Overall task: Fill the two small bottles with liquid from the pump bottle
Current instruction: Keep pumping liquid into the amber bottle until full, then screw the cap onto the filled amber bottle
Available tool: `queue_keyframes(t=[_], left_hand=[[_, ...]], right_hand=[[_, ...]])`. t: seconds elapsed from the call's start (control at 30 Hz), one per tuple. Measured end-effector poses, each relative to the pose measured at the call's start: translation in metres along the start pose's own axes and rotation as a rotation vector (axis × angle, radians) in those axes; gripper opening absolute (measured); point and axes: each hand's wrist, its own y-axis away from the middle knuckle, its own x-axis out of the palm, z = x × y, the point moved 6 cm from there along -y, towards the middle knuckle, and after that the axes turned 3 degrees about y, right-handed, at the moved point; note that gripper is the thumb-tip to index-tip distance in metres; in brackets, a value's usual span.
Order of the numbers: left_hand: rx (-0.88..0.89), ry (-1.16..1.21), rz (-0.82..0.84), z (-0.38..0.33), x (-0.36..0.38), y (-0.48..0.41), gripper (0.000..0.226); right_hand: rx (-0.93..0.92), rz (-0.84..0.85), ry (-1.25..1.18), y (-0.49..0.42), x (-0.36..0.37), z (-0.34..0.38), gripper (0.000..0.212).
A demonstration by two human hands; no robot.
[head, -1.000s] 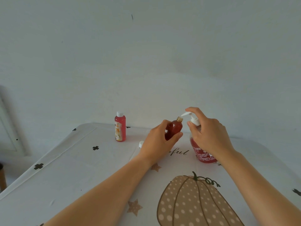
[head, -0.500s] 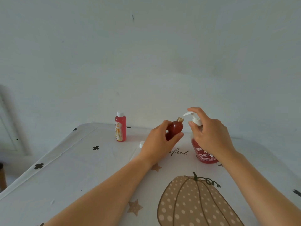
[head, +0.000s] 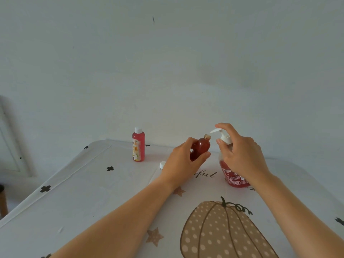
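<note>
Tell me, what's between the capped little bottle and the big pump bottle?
In the head view, the left hand holding the open small bottle, with a loose white cap beside it.

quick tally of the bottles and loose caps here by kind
small bottles: 2 (capped bottle, open bottle in the left hand)
pump bottle: 1
loose white cap: 1
total: 4

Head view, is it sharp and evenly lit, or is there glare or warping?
Head view: soft, even light, with no hard shadows or glare; the held bottle and the pump bottle are fairly sharp; wide-angle distortion bows the table edges and stretches the forearms toward the bottom corners.
</note>
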Motion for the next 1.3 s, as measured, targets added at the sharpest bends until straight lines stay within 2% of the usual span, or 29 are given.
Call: queue_keyframes(t=[0.23, 0.4, 0.63, 0.8, 1.0, 1.07, 1.13, 1.2, 1.23, 1.3], left_hand=[[0.004, 0.003, 0.005, -0.001, 0.000, 0.000, 0.039], [0.003, -0.002, 0.002, -0.001, 0.000, 0.000, 0.039], [0.012, -0.006, -0.011, -0.001, -0.001, -0.001, 0.039], [0.017, 0.086, -0.028, 0.001, -0.002, -0.002, 0.037], [0.001, 0.157, -0.113, 0.003, -0.011, -0.007, 0.029], [-0.021, 0.178, -0.168, 0.006, -0.018, -0.009, 0.026], [-0.030, 0.198, -0.242, 0.009, -0.026, -0.010, 0.028], [-0.020, 0.229, -0.327, 0.011, -0.034, -0.011, 0.029], [-0.013, 0.244, -0.372, 0.011, -0.038, -0.012, 0.028], [-0.007, 0.254, -0.446, 0.013, -0.047, -0.013, 0.025]], right_hand=[[-0.014, 0.002, 0.016, -0.002, 0.001, 0.001, 0.033], [-0.002, -0.004, -0.005, 0.000, 0.002, -0.002, 0.041], [0.003, -0.039, -0.208, 0.003, 0.008, 0.003, 0.041], [0.030, -0.041, -0.352, 0.004, 0.019, 0.003, 0.044], [0.085, 0.035, -0.413, 0.009, 0.017, -0.006, 0.048], [0.085, -0.017, -0.397, 0.010, 0.011, -0.004, 0.052], [0.033, -0.191, -0.285, 0.010, -0.006, 0.002, 0.052], [-0.093, -0.375, -0.239, 0.013, -0.028, 0.019, 0.043], [-0.179, -0.415, -0.245, 0.015, -0.034, 0.031, 0.034], [-0.345, -0.336, -0.267, 0.022, -0.028, 0.057, 0.021]])
